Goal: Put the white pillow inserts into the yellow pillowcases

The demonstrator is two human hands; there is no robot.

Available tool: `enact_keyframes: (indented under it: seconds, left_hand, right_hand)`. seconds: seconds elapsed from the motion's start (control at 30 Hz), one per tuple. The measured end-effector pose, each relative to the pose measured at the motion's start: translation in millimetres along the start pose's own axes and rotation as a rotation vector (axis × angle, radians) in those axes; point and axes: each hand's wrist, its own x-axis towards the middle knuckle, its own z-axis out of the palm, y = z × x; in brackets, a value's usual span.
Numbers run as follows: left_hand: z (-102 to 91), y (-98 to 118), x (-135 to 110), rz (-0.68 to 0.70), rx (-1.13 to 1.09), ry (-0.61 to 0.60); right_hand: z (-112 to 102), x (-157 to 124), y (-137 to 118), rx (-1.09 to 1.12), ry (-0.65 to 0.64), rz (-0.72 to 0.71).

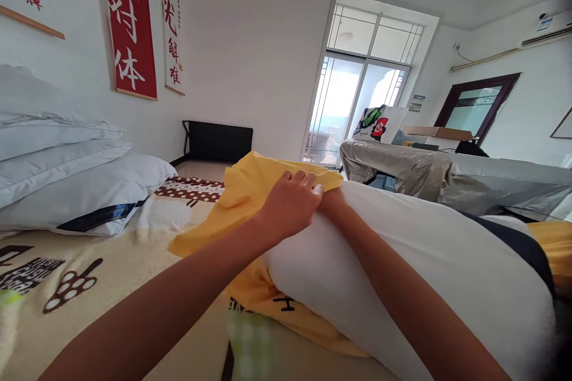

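White pillow (357, 262) and yellow cloth (254, 181), with places given on a clock face centred on the pillow, 12 at the top of the view. The pillow lies just before the person, toward the lower right of the view, with a navy band (509, 244) across it at 3 o'clock. The cloth gathers over its far end at 10 o'clock and runs beneath its near edge at 8 o'clock, where black lettering shows (only partly legible).

At 10 o'clock the left hand (292, 205) has its fingers curled down tightly on the cloth's edge. The right hand (331, 201), just beside it, passes under the same edge; its fingers are covered, so how far they are open, and whether they hold anything, cannot be told.

The step in hand appears to be working the cloth over the pillow's end as a cover. The next move would seem to call for a firm hold on the pillow's corner from within, while the left hand draws the edge back toward 4 o'clock.

Farther out, a patterned blanket (147, 297) spreads between 8 and 9 o'clock, stacked white pillows (80, 184) sit between 9 and 10, and a sheeted table (402, 161) stands toward 1.
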Motion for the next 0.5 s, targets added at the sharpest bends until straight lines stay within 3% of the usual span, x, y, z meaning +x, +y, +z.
enact_keyframes:
  seconds: [0.1, 0.2, 0.37, 0.43, 0.5]
  left_hand:
    - [3.8, -26, -22, -0.105, 0.035, -0.051]
    - [15.3, -58, -50, -0.252, 0.048, -0.126]
    - [50.2, -110, -100, -0.666, -0.292, -0.297]
    - [71.3, -115, -121, -0.758, -0.439, -0.381]
    - [96.8, -104, -142, -0.785, -0.609, -0.506]
  right_hand:
    - [19, 0, 21, -0.027, -0.024, 0.086]
    - [53, -16, 26, -0.053, -0.143, 0.071]
    - [103, -65, 10, -0.067, -0.275, 0.018]
    - [117, -89, 0, -0.094, -0.259, -0.001]
    - [127, -114, -9, -0.151, -0.197, -0.034]
